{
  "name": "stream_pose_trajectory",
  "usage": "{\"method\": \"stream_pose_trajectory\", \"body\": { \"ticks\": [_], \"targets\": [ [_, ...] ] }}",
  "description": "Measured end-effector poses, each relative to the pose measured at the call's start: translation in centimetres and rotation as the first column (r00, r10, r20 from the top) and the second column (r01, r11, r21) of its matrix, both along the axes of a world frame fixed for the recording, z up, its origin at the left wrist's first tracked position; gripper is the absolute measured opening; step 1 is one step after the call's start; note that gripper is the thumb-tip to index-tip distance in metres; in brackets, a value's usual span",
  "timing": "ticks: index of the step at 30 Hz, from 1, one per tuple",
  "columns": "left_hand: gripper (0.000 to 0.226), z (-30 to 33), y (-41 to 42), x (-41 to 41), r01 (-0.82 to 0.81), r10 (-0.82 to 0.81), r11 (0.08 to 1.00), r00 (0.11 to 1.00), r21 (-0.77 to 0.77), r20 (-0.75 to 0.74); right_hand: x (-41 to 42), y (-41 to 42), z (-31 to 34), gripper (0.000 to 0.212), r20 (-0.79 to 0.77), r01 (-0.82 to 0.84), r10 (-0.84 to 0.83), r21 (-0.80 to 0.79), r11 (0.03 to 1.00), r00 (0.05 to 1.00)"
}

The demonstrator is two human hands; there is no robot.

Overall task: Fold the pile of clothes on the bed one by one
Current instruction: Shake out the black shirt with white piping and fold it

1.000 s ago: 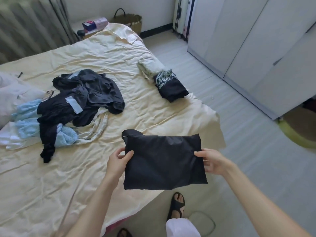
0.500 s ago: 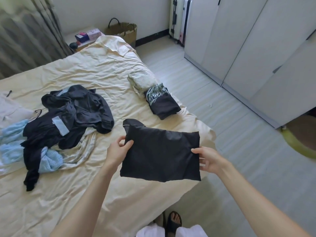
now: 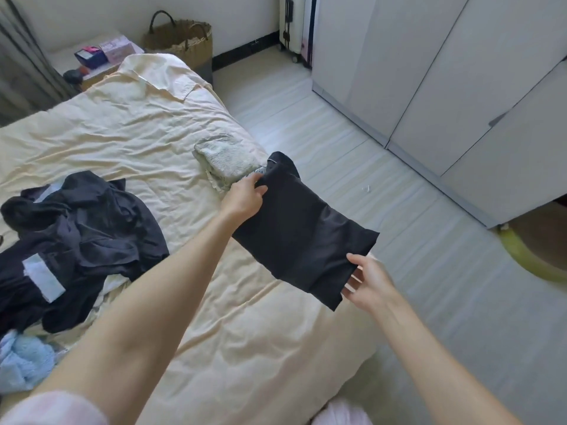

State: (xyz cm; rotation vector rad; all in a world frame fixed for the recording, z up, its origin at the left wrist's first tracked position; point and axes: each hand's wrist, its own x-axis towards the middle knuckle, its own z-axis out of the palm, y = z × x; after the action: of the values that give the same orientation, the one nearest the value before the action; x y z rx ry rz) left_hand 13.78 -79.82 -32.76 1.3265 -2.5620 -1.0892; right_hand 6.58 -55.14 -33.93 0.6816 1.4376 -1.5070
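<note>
A folded black garment hangs in the air over the bed's right edge, tilted down to the right. My left hand grips its upper left edge. My right hand pinches its lower right edge. Just behind it on the cream bed sheet lies a folded pale green garment; the folded black printed garment beside that is almost wholly hidden. A loose pile of dark clothes lies at the left, with a light blue cloth below it.
White wardrobe doors line the right side across a pale floor. A woven basket and a nightstand with small boxes stand beyond the bed's far end. A suitcase stands by the wall.
Both hands carried the folded black garment away from me and to the right, over the folded stack at the bed's edge. The view shifted left and down the bed.
</note>
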Motion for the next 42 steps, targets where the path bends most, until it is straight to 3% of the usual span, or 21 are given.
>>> {"method": "stream_pose_trajectory", "body": {
  "ticks": [7,16,19,23,26,28,29,31,32,33,34,36,37,38,40,42],
  "targets": [
    [0.033,-5.7,-7.2,-9.2,0.081,-0.072,0.995,0.988,-0.065,0.134,-4.7,-7.3,-5.6,0.009,0.132,0.083,-0.076,-0.053,0.995,0.988],
    [0.030,-15.0,-16.1,-12.0,0.013,0.001,0.997,0.981,-0.071,0.192,-6.1,-13.5,-14.9,0.008,0.294,0.005,0.031,-0.123,0.992,0.955],
    [0.029,-17.9,-16.9,-11.7,-0.092,0.101,0.992,0.988,-0.082,0.118,-6.5,-13.5,-17.4,0.007,0.273,-0.033,0.065,-0.121,0.992,0.960],
    [0.028,-19.3,-17.1,-12.2,-0.106,0.113,0.978,0.993,-0.181,0.026,-7.0,-13.2,-18.5,0.012,0.197,-0.174,0.191,-0.099,0.980,0.962],
    [0.038,-19.4,-15.1,-11.6,-0.056,0.062,0.932,0.998,-0.359,0.005,-6.9,-13.1,-18.1,0.024,-0.057,-0.304,0.318,0.179,0.936,0.946],
    [0.041,-19.4,-12.3,-10.1,0.010,-0.026,0.878,0.999,-0.479,-0.026,-6.9,-12.6,-17.9,0.030,-0.363,-0.266,0.440,0.439,0.858,0.821],
    [0.042,-19.6,-10.9,-9.2,0.069,-0.086,0.847,0.996,-0.528,-0.008,-7.0,-12.3,-17.6,0.031,-0.533,-0.225,0.512,0.513,0.829,0.673],
    [0.047,-20.3,-8.8,-7.4,0.248,-0.198,0.815,0.969,-0.524,0.150,-7.3,-12.3,-17.4,0.036,-0.736,-0.206,0.659,0.628,0.750,0.155],
    [0.051,-20.9,-8.4,-6.7,0.325,-0.232,0.821,0.941,-0.470,0.246,-7.5,-12.6,-17.7,0.038,-0.712,-0.199,0.691,0.700,0.686,-0.122],
    [0.053,-21.4,-8.5,-6.4,0.376,-0.256,0.830,0.913,-0.413,0.317,-7.8,-13.2,-18.2,0.039,-0.630,-0.202,0.698,0.774,0.600,-0.340],
    [0.055,-21.8,-9.0,-6.2,0.403,-0.270,0.837,0.892,-0.371,0.362,-8.0,-13.8,-18.5,0.041,-0.532,-0.227,0.706,0.844,0.485,-0.468],
    [0.057,-21.8,-9.8,-6.4,0.440,-0.297,0.842,0.861,-0.311,0.413,-8.3,-14.9,-19.0,0.046,-0.360,-0.292,0.739,0.929,0.228,-0.570],
    [0.057,-21.6,-9.9,-6.3,0.446,-0.305,0.849,0.853,-0.285,0.424,-8.4,-15.2,-19.2,0.049,-0.301,-0.316,0.766,0.939,0.135,-0.568],
    [0.057,-21.2,-9.8,-6.2,0.437,-0.304,0.860,0.854,-0.264,0.423,-8.3,-15.3,-19.3,0.051,-0.268,-0.323,0.790,0.942,0.095,-0.552],
    [0.055,-20.2,-8.2,-5.0,0.369,-0.263,0.899,0.886,-0.236,0.381,-7.7,-14.9,-18.4,0.052,-0.291,-0.343,0.794,0.933,0.112,-0.533],
    [0.054,-19.1,-5.0,-2.6,0.254,-0.182,0.949,0.925,-0.185,0.332,-6.3,-14.0,-16.6,0.051,-0.347,-0.386,0.734,0.914,0.125,-0.584]
  ]
}}
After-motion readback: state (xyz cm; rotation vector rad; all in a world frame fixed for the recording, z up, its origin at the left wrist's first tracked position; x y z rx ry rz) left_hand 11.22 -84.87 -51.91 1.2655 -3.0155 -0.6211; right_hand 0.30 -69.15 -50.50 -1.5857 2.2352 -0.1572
